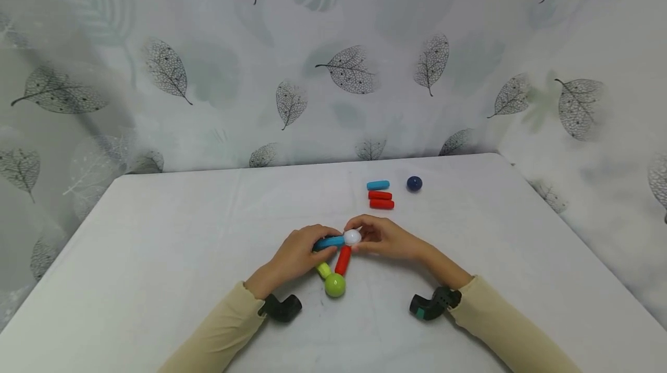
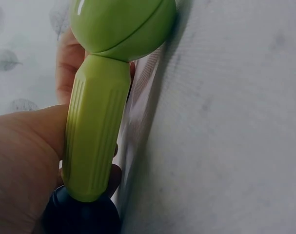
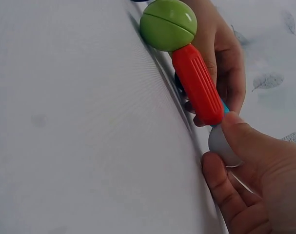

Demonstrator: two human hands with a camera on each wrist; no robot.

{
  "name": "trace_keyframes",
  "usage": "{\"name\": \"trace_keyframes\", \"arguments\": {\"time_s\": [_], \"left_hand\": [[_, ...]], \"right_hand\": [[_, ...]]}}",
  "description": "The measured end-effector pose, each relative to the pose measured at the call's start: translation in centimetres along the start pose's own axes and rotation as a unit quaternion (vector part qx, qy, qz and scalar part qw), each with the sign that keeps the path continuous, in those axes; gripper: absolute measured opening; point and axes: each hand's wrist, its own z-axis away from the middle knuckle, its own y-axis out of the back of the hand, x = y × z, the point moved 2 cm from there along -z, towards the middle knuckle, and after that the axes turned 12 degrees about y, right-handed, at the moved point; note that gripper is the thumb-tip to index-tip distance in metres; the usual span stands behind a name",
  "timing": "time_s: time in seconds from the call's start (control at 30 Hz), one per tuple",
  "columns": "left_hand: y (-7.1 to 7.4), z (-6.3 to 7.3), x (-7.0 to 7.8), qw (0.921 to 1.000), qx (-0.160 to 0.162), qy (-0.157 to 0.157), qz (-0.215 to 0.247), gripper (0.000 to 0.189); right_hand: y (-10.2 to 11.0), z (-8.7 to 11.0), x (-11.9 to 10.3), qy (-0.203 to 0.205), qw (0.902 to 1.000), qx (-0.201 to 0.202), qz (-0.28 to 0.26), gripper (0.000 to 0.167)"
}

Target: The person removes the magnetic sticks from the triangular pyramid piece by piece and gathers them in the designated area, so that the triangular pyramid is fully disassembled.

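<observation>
My left hand (image 1: pixel 294 254) holds a light blue rod (image 1: pixel 329 242) between thumb and fingers. At the rod's right end is a white ball (image 1: pixel 352 237), pinched by the thumb and fingers of my right hand (image 1: pixel 388 240). From that ball a red rod (image 3: pixel 197 85) runs to a green ball (image 1: pixel 335 285) nearer me. A yellow-green rod (image 2: pixel 96 129) leads from the green ball back under my left hand. At its far end a dark blue ball (image 2: pixel 82 217) shows in the left wrist view; in the head view the hand hides it.
Beyond my hands on the white table (image 1: pixel 172 257) lie another light blue rod (image 1: pixel 377 185), two red rods, one (image 1: pixel 380 194) behind the other (image 1: pixel 382 204), and a loose dark blue ball (image 1: pixel 414 183). A leaf-patterned curtain (image 1: pixel 219 95) stands behind the table.
</observation>
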Motion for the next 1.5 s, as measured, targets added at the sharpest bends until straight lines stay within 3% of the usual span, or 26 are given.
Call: {"name": "trace_keyframes", "arguments": {"time_s": [0.23,0.7,1.03,1.3,1.5], "left_hand": [[0.1,-0.1,0.1,1.0,-0.005,0.006,0.005,0.027],[0.1,-0.1,0.2,0.9995,-0.017,0.024,0.007,0.029],[-0.1,-0.2,0.1,0.9999,-0.011,0.013,0.004,0.029],[-0.1,-0.1,0.0,0.9998,-0.014,0.014,0.007,0.03],[-0.2,-0.1,-0.1,0.9998,-0.013,0.012,0.006,0.03]], "right_hand": [[0.7,0.1,0.7,-0.078,0.9936,0.028,-0.077,0.035],[1.9,0.4,0.4,-0.092,0.994,0.03,-0.052,0.035],[5.2,1.6,0.3,-0.073,0.9892,0.118,-0.045,0.037],[7.7,3.1,0.4,-0.077,0.9748,0.201,-0.06,0.04],[9.3,4.3,0.7,-0.066,0.9708,0.226,-0.047,0.037]]}}
